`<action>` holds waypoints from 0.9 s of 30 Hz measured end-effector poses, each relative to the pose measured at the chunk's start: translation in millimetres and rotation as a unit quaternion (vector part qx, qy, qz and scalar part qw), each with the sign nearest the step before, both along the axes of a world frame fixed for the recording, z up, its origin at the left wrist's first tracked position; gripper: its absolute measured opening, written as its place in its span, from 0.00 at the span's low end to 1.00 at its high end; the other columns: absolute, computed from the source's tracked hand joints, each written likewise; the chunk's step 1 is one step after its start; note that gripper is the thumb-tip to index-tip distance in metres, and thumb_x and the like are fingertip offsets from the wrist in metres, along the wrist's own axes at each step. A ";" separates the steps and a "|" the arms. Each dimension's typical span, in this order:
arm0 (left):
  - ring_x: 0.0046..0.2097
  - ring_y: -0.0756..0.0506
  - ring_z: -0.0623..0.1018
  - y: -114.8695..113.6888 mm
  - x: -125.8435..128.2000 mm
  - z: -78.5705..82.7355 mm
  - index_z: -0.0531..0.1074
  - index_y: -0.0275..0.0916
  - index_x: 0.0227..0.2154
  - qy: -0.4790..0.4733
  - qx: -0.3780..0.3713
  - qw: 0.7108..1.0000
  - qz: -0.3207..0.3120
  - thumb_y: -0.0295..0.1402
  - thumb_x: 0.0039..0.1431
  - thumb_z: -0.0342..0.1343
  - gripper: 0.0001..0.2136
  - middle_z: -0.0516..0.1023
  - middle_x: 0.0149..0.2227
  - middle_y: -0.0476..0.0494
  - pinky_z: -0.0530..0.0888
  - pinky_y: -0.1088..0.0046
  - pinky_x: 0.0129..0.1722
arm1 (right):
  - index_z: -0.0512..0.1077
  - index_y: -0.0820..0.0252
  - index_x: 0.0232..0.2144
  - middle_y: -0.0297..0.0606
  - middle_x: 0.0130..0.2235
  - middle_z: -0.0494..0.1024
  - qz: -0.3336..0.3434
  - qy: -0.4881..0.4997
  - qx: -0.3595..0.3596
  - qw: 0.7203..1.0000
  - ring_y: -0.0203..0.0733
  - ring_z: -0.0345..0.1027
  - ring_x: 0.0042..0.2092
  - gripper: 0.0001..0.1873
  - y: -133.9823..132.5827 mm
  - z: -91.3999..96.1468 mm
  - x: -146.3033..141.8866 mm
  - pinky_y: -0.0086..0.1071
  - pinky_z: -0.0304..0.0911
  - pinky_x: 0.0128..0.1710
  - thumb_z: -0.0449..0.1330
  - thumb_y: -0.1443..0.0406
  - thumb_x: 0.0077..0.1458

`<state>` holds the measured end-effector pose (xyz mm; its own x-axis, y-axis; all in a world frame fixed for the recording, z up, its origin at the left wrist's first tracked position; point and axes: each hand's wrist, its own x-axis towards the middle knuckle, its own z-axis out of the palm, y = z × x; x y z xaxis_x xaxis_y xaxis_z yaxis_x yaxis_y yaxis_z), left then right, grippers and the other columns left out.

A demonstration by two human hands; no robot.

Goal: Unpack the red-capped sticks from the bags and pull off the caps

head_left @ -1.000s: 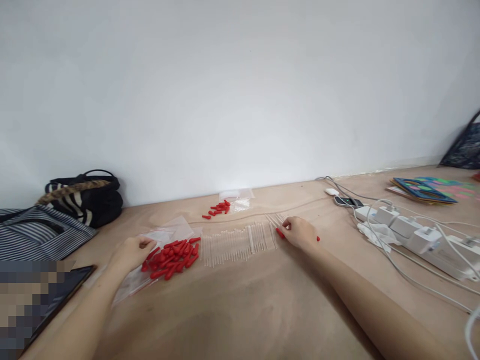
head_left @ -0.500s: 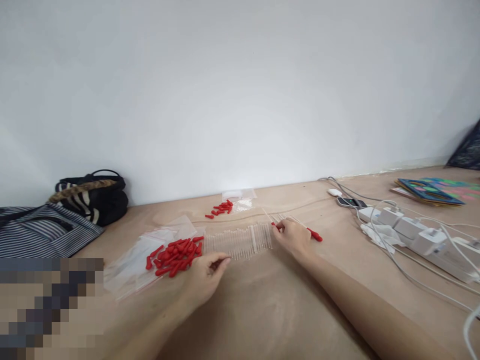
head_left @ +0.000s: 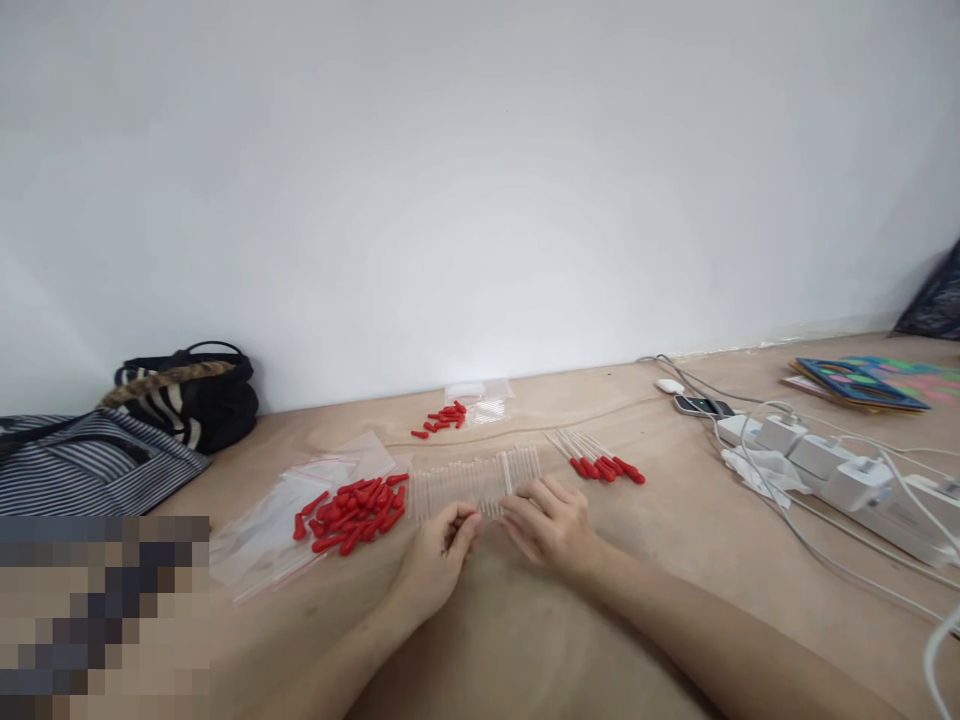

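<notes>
My left hand [head_left: 436, 548] has its fingers curled together at the near edge of a row of clear thin tubes [head_left: 474, 478] lying on the brown table [head_left: 525, 620]; what it pinches I cannot make out. My right hand [head_left: 551, 520] rests just right of it, fingers stretched out towards the same tubes, holding nothing that I can see. A pile of red caps [head_left: 352, 505] lies left of the tubes on clear plastic bags [head_left: 262, 535]. Several tubes with red caps on them [head_left: 600, 460] lie to the right of the row.
A smaller heap of red caps [head_left: 442, 417] and a clear bag [head_left: 480, 395] lie near the wall. Striped bags [head_left: 150, 410] sit at the left. A power strip with white chargers and cables [head_left: 825, 465], a phone [head_left: 697, 405] and colourful books [head_left: 862, 380] are on the right.
My right hand let go of the red-capped tube beside the others and moved left and nearer to the tube row. My left hand came from the red cap pile to the tubes.
</notes>
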<state>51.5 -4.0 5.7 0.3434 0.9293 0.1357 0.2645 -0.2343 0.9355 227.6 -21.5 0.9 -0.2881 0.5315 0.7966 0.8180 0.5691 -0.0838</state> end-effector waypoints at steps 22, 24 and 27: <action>0.21 0.50 0.69 -12.5 -36.2 -5.8 0.70 0.40 0.19 0.216 0.225 0.949 0.055 0.38 0.53 0.49 0.12 0.72 0.18 0.50 0.65 0.76 0.22 | 0.72 0.52 0.33 0.31 0.31 0.76 0.010 -0.115 -0.010 0.993 0.35 0.63 0.40 0.14 14.9 -7.5 46.2 0.36 0.41 0.45 0.46 0.68 0.58; 0.21 0.49 0.69 -12.0 -39.1 -3.2 0.71 0.41 0.21 0.215 0.221 0.947 0.084 0.39 0.53 0.49 0.12 0.72 0.19 0.50 0.66 0.76 0.21 | 0.73 0.52 0.32 0.33 0.32 0.76 -0.121 -0.014 -0.062 0.991 0.39 0.62 0.40 0.14 18.4 0.9 58.0 0.38 0.41 0.44 0.47 0.64 0.59; 0.22 0.49 0.70 -13.0 -36.6 -1.6 0.73 0.41 0.26 0.207 0.228 0.948 0.083 0.41 0.53 0.49 0.12 0.75 0.22 0.50 0.68 0.75 0.23 | 0.74 0.52 0.33 0.36 0.34 0.76 -0.231 0.040 -0.139 0.962 0.41 0.62 0.38 0.15 23.8 8.8 61.6 0.38 0.43 0.41 0.47 0.61 0.58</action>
<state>15.0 -17.0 4.2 0.3095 0.8523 0.4216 0.6555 -0.5125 0.5547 289.1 2.3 9.7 0.0872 0.7836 0.6152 0.9629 0.0921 -0.2538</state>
